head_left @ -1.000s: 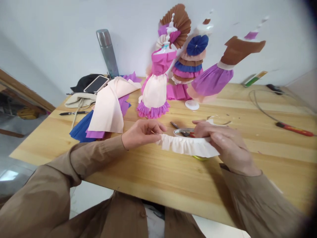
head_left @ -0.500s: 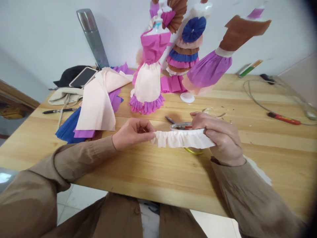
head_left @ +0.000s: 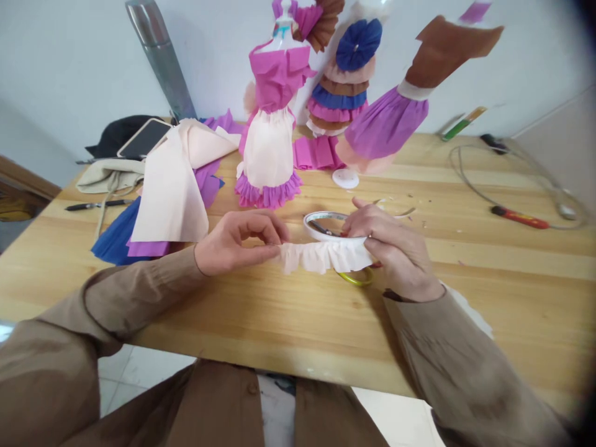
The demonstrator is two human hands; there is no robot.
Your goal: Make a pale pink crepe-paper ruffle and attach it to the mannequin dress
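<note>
A gathered strip of cream crepe paper stretches between both my hands above the wooden table. My left hand pinches its left end with thumb and fingers closed. The strip's right end is gripped by my right hand, fingers curled round it. Just behind the strip sits a white tape roll with scissors lying across it. A yellow-green ring shows under the strip.
A pink and cream paper dress on a small mannequin stands behind, beside two more paper dresses. Crepe sheets, a phone, a pen and a flask lie left. A red screwdriver and cable lie right.
The strip has bunched up shorter as my hands came closer together. The camera has tilted down, so the dresses sit higher in view.
</note>
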